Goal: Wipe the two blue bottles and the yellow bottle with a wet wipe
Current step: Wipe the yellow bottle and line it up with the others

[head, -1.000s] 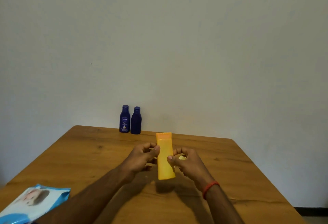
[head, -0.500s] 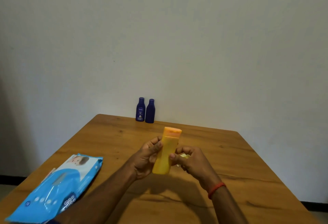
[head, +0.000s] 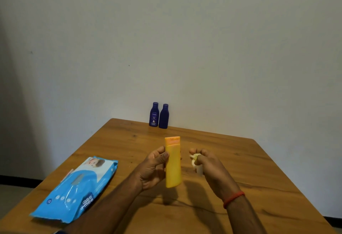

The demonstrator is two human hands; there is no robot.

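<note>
My left hand [head: 154, 169] grips the yellow bottle [head: 173, 163] upright above the wooden table [head: 240, 159], thumb across its front. The bottle has an orange cap at the top. My right hand [head: 209, 167] is a short way to the right of the bottle, apart from it, and holds a crumpled wet wipe [head: 196, 163] in its curled fingers. Two dark blue bottles [head: 159, 115] stand side by side at the table's far edge against the wall; the left one shows a label.
A blue pack of wet wipes [head: 77, 187] lies flat at the table's near left, close to the left edge. A pale wall rises right behind the table. The floor shows at both lower corners.
My right hand with the wipe has come off the yellow bottle and moved right. The bottle now stands straighter in my left hand. The view has shifted, showing more of the wipes pack.
</note>
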